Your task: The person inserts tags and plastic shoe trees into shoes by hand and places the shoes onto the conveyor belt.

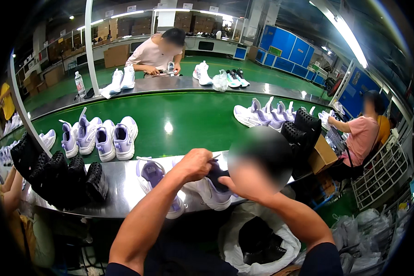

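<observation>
At the frame's lower centre, a white-and-lilac shoe (212,197) stands at the near edge of the steel ledge (119,189). The left hand (195,164) is clenched at its collar; the right hand (248,185) meets the dark insert (216,178), its grip blurred, so I cannot tell. Another shoe (152,175) stands just left, limiting sideways room; beyond, the green belt (184,112) lies open mid-frame.

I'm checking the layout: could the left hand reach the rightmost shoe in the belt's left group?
Probably yes: nothing visible stands between the left hand and that shoe, though that hand is busy at another shoe.
</observation>
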The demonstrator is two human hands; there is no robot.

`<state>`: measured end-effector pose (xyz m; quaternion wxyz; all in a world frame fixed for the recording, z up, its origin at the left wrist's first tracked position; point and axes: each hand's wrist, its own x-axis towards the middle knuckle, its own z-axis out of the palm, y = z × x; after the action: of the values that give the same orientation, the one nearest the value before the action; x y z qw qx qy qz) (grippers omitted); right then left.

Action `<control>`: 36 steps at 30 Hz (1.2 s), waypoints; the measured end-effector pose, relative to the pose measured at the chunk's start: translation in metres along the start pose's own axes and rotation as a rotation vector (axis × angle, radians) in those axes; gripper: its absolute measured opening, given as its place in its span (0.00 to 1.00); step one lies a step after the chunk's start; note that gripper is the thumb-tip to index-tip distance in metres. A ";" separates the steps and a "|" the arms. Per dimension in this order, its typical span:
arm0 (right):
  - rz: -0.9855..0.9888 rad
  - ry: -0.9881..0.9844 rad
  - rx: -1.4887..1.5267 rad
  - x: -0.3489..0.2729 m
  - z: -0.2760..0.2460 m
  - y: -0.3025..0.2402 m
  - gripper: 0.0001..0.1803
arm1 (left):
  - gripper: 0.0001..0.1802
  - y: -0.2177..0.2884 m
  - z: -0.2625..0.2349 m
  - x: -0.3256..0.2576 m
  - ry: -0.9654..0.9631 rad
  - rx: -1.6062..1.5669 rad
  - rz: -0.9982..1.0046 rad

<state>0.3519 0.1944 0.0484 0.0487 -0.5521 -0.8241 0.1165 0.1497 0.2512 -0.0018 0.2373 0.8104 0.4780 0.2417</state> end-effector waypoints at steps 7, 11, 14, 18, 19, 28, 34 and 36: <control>-0.002 0.189 0.191 0.005 0.030 0.008 0.23 | 0.43 0.018 0.031 -0.021 0.436 0.103 -0.180; 0.040 0.195 0.360 0.024 0.050 0.034 0.26 | 0.61 0.022 0.056 -0.043 0.310 -0.194 -0.406; 0.087 0.042 0.238 0.053 0.072 0.031 0.21 | 0.51 0.017 0.073 -0.030 0.337 -0.092 -0.584; 0.214 0.278 0.139 0.073 0.086 0.017 0.14 | 0.43 0.001 0.080 -0.027 0.388 0.021 -0.630; 0.215 0.280 0.121 0.074 0.089 0.024 0.14 | 0.41 0.018 0.076 -0.042 0.373 0.004 -0.519; 0.125 0.155 0.139 0.074 0.096 0.007 0.18 | 0.31 0.004 0.042 -0.167 0.535 0.122 -0.365; 0.054 -0.023 0.203 0.043 0.053 -0.031 0.33 | 0.28 -0.002 0.003 -0.177 0.582 -0.068 -0.187; 0.036 0.212 0.164 0.017 0.038 -0.021 0.32 | 0.22 -0.009 -0.044 -0.213 0.817 0.239 -0.090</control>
<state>0.3185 0.1968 0.0158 0.1784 -0.5704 -0.7919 0.1254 0.0261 0.0727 -0.0088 -0.0568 0.6482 0.5923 0.4753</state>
